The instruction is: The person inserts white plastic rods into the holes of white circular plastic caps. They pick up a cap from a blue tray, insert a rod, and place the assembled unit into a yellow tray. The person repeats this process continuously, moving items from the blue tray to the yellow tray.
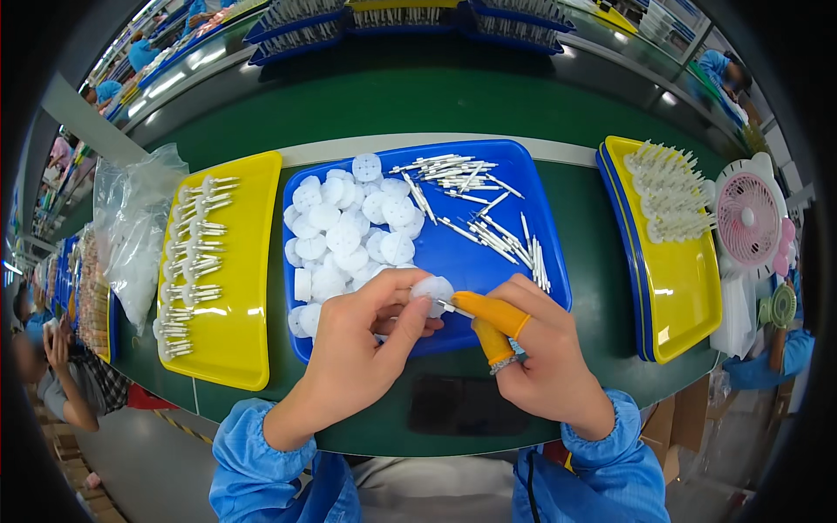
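Note:
Between the fingers of my left hand (366, 340) is a round white plastic disc (432, 288), held above the front of a blue tray (471, 327). My right hand (536, 349), with yellow finger cots on the thumb and a finger, pinches a thin white-and-metal pin (445, 305) whose end meets the disc. Whether the pin sits inside the disc, I cannot tell. A heap of similar white discs (344, 222) fills the tray's left side. Loose pins (453, 172) lie across its far right part.
On the left, a yellow tray (240, 336) carries rows of discs with pins. More such pieces (667, 192) stand in a yellow tray (684, 301) on the right, beside a pink fan (748, 218). A dark phone-like slab (466, 406) lies near the front edge. A clear plastic bag (135, 227) is at left.

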The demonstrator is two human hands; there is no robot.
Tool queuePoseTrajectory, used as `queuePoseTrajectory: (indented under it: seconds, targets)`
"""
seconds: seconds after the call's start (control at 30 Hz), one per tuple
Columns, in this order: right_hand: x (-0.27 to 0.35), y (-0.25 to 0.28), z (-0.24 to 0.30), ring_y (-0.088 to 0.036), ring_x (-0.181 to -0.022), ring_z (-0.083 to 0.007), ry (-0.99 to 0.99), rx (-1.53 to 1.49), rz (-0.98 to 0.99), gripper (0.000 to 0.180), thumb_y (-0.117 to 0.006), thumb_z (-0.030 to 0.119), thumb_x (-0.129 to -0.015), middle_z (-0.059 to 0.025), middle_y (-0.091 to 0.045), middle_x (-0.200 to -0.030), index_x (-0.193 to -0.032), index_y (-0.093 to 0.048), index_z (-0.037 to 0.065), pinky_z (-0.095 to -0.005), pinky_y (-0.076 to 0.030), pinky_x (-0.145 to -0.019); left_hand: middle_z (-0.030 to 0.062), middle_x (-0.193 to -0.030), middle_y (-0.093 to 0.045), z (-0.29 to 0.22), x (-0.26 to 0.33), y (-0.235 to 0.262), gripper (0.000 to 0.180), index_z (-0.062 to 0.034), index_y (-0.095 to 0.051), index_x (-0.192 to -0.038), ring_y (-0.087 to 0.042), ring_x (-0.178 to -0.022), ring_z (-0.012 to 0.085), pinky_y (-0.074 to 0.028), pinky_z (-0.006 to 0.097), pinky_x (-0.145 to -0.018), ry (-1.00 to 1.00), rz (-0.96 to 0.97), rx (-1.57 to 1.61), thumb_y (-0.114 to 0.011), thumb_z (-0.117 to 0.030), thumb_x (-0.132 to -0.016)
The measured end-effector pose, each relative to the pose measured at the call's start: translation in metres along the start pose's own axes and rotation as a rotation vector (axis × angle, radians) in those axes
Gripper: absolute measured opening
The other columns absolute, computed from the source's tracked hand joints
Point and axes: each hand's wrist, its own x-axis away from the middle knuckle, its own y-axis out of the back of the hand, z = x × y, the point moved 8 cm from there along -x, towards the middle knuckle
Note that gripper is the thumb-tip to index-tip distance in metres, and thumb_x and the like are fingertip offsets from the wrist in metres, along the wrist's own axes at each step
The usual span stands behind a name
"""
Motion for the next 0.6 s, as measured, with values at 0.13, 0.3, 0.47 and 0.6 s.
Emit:
queuePoseTrajectory:
  seconds: [0.13, 0.3, 0.47, 0.6]
  targets:
    - [0.000, -0.006, 0.001, -0.058, -0.086, -0.0341, 0.021, 0.057, 0.032, 0.053, -0.073, -0.009, -0.065, -0.0145, -0.062, -0.097, -0.118, -0.074, -0.008, -0.0438, -0.047, -0.075, 0.0138, -0.104, -0.077, 0.006, -0.001, 0.004, 0.017, 0.0046, -0.070, -0.120, -0.081, -0.092, 0.0208, -0.066, 0.030, -0.078, 0.014, -0.049, -0.024, -0.070, -0.002, -0.104]
    - [0.001, -0.009, -0.001, -0.059, -0.086, -0.0353, 0.031, 0.065, 0.030, 0.051, -0.073, -0.009, -0.063, -0.0159, -0.062, -0.097, -0.114, -0.074, -0.010, -0.0447, -0.047, -0.075, 0.0095, -0.109, -0.074, -0.007, -0.001, 0.004, 0.018, 0.0054, -0.069, -0.117, -0.079, -0.100, 0.0168, -0.065, 0.027, -0.082, -0.130, -0.072, -0.195, -0.071, 0.007, -0.099]
    - [0.003, -0.008, -0.008, -0.059, -0.087, -0.0365, -0.013, 0.074, 0.042, 0.042, -0.073, -0.008, -0.063, -0.0179, -0.062, -0.098, -0.104, -0.074, -0.012, -0.0460, -0.049, -0.075, 0.0091, -0.107, -0.071, -0.010, 0.000, 0.005, 0.016, 0.0056, -0.070, -0.111, -0.078, -0.098, 0.0148, -0.066, 0.028, -0.079, -0.168, -0.111, -0.269, -0.076, 0.007, -0.095]
    - [0.003, -0.010, -0.009, -0.058, -0.087, -0.0370, -0.042, 0.086, 0.061, 0.034, -0.072, -0.008, -0.063, -0.0184, -0.061, -0.097, -0.097, -0.072, -0.013, -0.0457, -0.049, -0.075, 0.0082, -0.102, -0.072, -0.003, 0.001, 0.008, 0.017, 0.0049, -0.070, -0.106, -0.079, -0.093, 0.0138, -0.066, 0.028, -0.076, -0.112, -0.157, -0.253, -0.080, 0.006, -0.092]
